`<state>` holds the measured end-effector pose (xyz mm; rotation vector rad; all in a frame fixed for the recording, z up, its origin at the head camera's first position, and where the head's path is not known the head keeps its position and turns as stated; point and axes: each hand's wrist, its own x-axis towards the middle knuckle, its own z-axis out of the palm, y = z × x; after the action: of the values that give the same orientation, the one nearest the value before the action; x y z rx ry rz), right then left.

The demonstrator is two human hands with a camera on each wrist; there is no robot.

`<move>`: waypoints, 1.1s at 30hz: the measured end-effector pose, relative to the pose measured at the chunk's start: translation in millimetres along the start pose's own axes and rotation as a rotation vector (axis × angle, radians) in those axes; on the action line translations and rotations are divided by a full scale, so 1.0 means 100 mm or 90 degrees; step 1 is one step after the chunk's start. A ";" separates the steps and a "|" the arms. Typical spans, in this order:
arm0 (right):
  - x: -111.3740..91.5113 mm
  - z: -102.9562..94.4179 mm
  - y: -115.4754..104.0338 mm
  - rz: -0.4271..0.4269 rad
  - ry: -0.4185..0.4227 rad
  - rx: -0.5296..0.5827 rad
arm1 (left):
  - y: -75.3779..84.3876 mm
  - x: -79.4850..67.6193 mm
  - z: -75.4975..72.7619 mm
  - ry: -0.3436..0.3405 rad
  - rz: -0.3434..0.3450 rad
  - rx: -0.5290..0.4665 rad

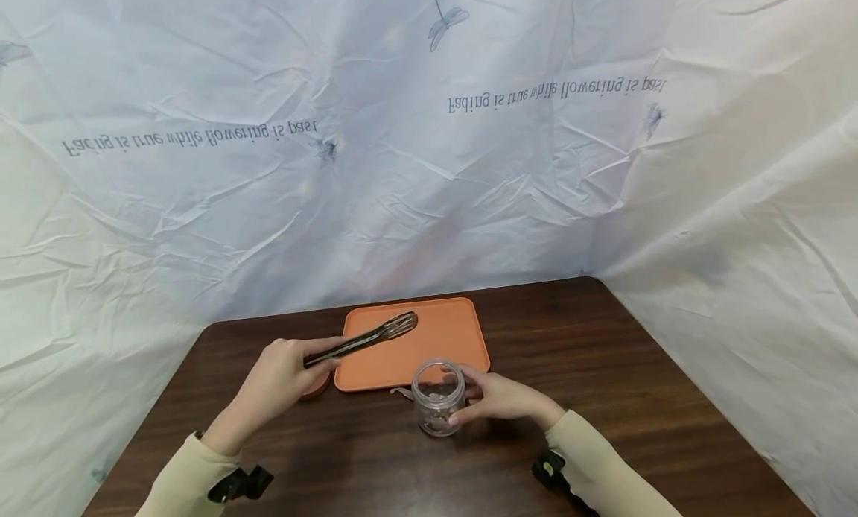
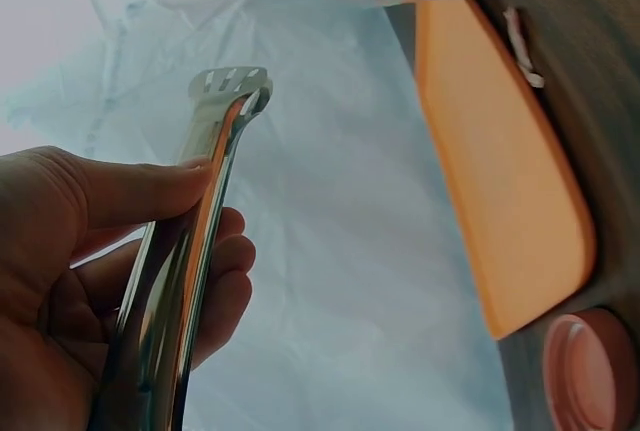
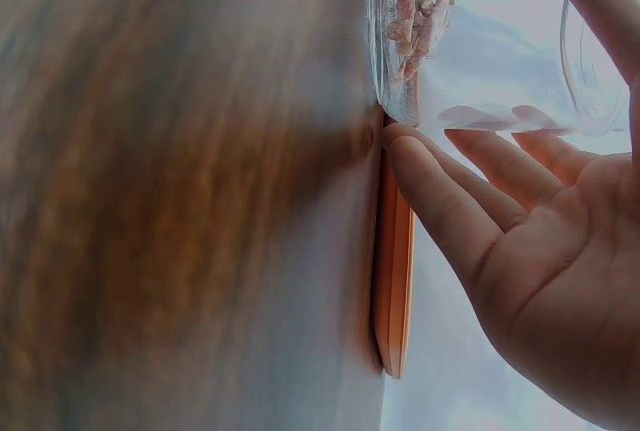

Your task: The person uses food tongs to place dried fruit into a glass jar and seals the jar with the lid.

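Observation:
My left hand [image 1: 278, 379] grips metal tongs [image 1: 365, 341] near their rear end, thumb on one side and fingers on the other. The slotted tips point right, above the orange tray. My right hand [image 1: 499, 398] holds a clear lidless jar [image 1: 436, 416] from its right side, thumb in front and fingers behind. Upright on the table, the jar has several pale pinkish strips [image 3: 420, 11] at its bottom. One more such strip [image 2: 522, 46] lies on the table between jar and tray. Below the left hand sits a round pinkish lid [image 2: 588, 376], partly hidden in the head view.
The orange tray [image 1: 456, 334] lies flat toward the back of the dark wooden table [image 1: 563, 346]. Printed white cloth [image 1: 402, 167] hangs behind the table and along both sides.

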<state>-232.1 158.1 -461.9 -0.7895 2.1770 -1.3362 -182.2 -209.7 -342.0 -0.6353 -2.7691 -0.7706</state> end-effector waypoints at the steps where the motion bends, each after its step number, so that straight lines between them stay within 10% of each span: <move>1: 0.00 0.00 0.00 -0.001 -0.001 0.002 | -0.02 -0.01 0.01 -0.003 -0.005 0.004; 11: -0.01 -0.05 -0.03 -0.004 -0.019 0.003 | -0.21 -0.10 0.16 -0.036 -0.047 0.024; 33: -0.05 -0.14 -0.03 -0.003 -0.038 -0.006 | -0.47 -0.11 0.44 -0.165 0.078 0.070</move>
<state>-236.5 169.2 -453.1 -0.8279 2.1381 -1.2898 -196.7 -227.1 -403.3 -0.9321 -2.9407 -0.5394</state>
